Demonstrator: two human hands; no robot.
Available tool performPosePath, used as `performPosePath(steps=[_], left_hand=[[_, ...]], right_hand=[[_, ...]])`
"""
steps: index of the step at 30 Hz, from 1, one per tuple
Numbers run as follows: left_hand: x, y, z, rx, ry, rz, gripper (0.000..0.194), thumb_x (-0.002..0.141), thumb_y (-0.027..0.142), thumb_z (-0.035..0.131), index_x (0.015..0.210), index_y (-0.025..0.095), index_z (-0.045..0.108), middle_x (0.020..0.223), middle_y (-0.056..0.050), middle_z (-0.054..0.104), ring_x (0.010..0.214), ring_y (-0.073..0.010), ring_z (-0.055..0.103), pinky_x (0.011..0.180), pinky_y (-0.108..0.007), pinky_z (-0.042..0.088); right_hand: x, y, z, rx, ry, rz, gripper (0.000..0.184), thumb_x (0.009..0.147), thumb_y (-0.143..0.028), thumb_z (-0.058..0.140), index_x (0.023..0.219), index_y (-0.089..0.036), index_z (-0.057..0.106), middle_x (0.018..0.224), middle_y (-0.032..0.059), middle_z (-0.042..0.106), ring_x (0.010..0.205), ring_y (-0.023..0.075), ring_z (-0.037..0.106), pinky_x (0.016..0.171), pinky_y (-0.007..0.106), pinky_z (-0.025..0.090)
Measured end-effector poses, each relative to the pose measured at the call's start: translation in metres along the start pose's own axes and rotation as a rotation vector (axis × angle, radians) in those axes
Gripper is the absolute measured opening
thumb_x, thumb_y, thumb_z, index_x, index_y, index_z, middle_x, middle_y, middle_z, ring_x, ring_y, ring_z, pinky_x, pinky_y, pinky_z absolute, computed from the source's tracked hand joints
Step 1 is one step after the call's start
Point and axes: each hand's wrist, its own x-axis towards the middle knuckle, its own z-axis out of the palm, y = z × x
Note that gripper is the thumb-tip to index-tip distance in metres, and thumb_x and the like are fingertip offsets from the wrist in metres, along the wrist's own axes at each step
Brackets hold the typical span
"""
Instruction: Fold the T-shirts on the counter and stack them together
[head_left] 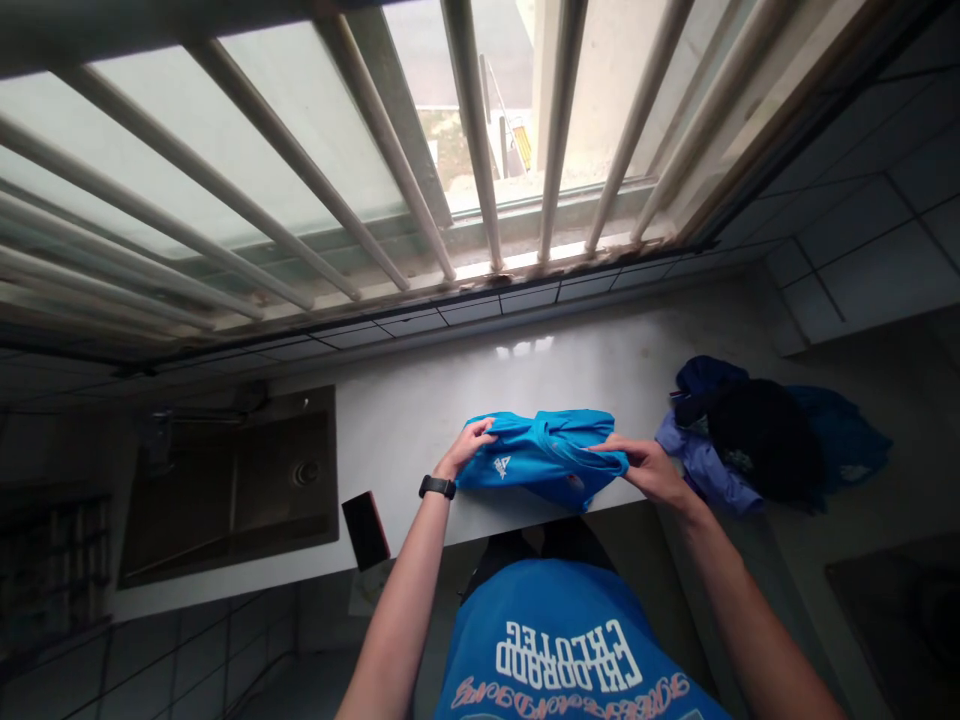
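Note:
A bright blue T-shirt (544,455) with a small white logo lies bunched and folded on the white stone countertop (390,450). My left hand (471,447), with a black watch (436,487) on its wrist, grips the shirt's left end. My right hand (643,470) pinches the shirt's right end between fingers and thumb. Part of the shirt hangs slightly over the counter's front edge. Close to my left wrist, a black phone-like slab (365,530) with a red edge rests at that edge, partly overhanging it.
A dark steel sink (232,490) is set into the counter at left. A heap of blue, lilac and black clothes (757,445) lies at right. Behind the counter stands a barred window (465,130), with tiled walls around it.

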Motion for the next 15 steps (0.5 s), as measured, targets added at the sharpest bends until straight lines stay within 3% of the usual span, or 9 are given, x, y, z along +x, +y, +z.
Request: performPosePath(steps=[3, 5, 7, 10, 11, 13, 15], left_hand=[[-0.045, 0.003, -0.035, -0.161, -0.124, 0.015, 0.024, 0.07, 0.028, 0.07, 0.058, 0.02, 0.051, 0.065, -0.002, 0.056, 0.074, -0.0214, 0.058, 0.072, -0.032, 0.049], [-0.081, 0.005, -0.059, -0.204, -0.092, 0.03, 0.03, 0.07, 0.03, 0.071, 0.053, 0.021, 0.047, 0.059, -0.003, 0.051, 0.072, -0.0238, 0.058, 0.07, -0.035, 0.049], [-0.116, 0.011, -0.079, -0.186, -0.03, 0.078, 0.036, 0.068, 0.033, 0.073, 0.052, 0.023, 0.042, 0.058, -0.004, 0.051, 0.072, -0.0252, 0.058, 0.07, -0.037, 0.049], [-0.159, 0.032, -0.097, -0.051, -0.002, 0.269, 0.044, 0.066, 0.036, 0.074, 0.053, 0.023, 0.034, 0.057, -0.002, 0.048, 0.065, -0.0204, 0.051, 0.066, -0.035, 0.047], [-0.17, 0.04, -0.1, 0.017, 0.014, 0.323, 0.04, 0.066, 0.035, 0.073, 0.056, 0.023, 0.036, 0.058, -0.001, 0.048, 0.063, -0.0184, 0.049, 0.064, -0.033, 0.046], [-0.189, 0.057, -0.105, 0.172, 0.074, 0.343, 0.018, 0.067, 0.03, 0.068, 0.07, 0.024, 0.052, 0.064, 0.0, 0.055, 0.06, -0.0158, 0.05, 0.061, -0.028, 0.044], [-0.208, 0.069, -0.112, 0.339, 0.142, 0.292, 0.029, 0.066, 0.026, 0.063, 0.095, 0.026, 0.063, 0.07, 0.002, 0.063, 0.058, -0.015, 0.054, 0.059, -0.025, 0.042]], right_hand=[[-0.009, -0.038, -0.021, -0.135, 0.008, -0.184, 0.029, 0.093, -0.047, 0.065, 0.084, -0.023, 0.079, 0.078, 0.0069, 0.072, 0.072, 0.0194, 0.062, 0.073, 0.035, 0.052], [-0.015, -0.057, -0.033, -0.254, 0.075, -0.273, 0.031, 0.09, -0.047, 0.069, 0.071, -0.024, 0.073, 0.069, 0.0051, 0.067, 0.066, 0.0188, 0.058, 0.07, 0.034, 0.051], [-0.018, -0.069, -0.042, -0.347, 0.228, -0.318, 0.036, 0.086, -0.051, 0.073, 0.063, -0.023, 0.067, 0.061, 0.0028, 0.06, 0.063, 0.0185, 0.055, 0.066, 0.033, 0.049], [-0.017, -0.082, -0.052, -0.39, 0.464, -0.273, 0.047, 0.089, -0.06, 0.065, 0.062, -0.022, 0.062, 0.057, 0.0004, 0.054, 0.054, 0.0156, 0.05, 0.054, 0.029, 0.043], [-0.016, -0.086, -0.056, -0.402, 0.457, -0.224, 0.049, 0.09, -0.062, 0.062, 0.062, -0.022, 0.062, 0.057, -0.0004, 0.053, 0.051, 0.014, 0.048, 0.05, 0.027, 0.041], [-0.014, -0.096, -0.066, -0.451, 0.249, -0.105, 0.046, 0.09, -0.061, 0.063, 0.066, -0.021, 0.065, 0.059, -0.0013, 0.056, 0.049, 0.0124, 0.049, 0.046, 0.025, 0.039], [-0.023, -0.108, -0.077, -0.496, -0.014, -0.054, 0.038, 0.082, -0.058, 0.075, 0.071, -0.022, 0.07, 0.062, -0.0015, 0.061, 0.051, 0.0124, 0.054, 0.046, 0.023, 0.042]])
